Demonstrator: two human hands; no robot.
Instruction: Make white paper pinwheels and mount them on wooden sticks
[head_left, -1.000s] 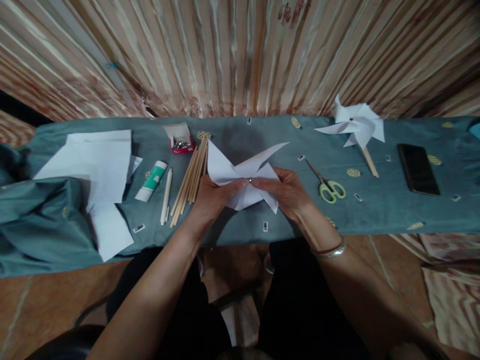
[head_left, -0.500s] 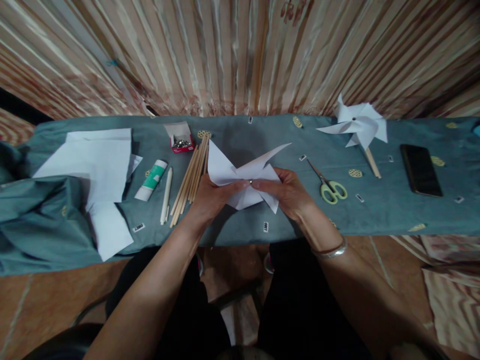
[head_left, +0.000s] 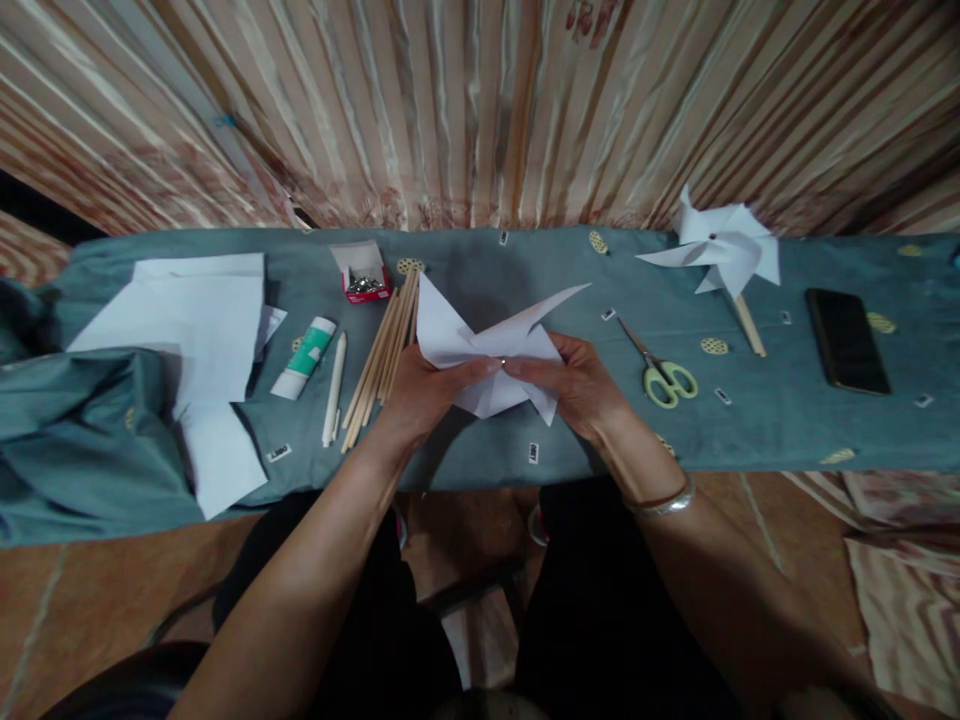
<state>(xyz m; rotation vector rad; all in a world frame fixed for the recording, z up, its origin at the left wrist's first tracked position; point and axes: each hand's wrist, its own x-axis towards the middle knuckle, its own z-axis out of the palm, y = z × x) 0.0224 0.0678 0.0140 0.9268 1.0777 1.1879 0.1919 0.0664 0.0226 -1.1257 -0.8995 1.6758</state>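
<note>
Both hands hold a white paper pinwheel (head_left: 480, 345) just above the blue-grey cloth (head_left: 480, 440) at the middle of the table. My left hand (head_left: 424, 392) grips its lower left side, thumb pressed toward the centre. My right hand (head_left: 581, 385) pinches the centre from the right, where a small metal pin head shows. Two pointed paper blades stick up and to the right. A silver bangle sits on my right wrist.
Left of my hands lie several wooden sticks (head_left: 382, 350), a white pen (head_left: 332, 390), a glue stick (head_left: 304, 358), a red box of pins (head_left: 364, 275) and white paper sheets (head_left: 187, 320). To the right lie green scissors (head_left: 664, 378), a finished pinwheel (head_left: 720, 250) and a black phone (head_left: 847, 340).
</note>
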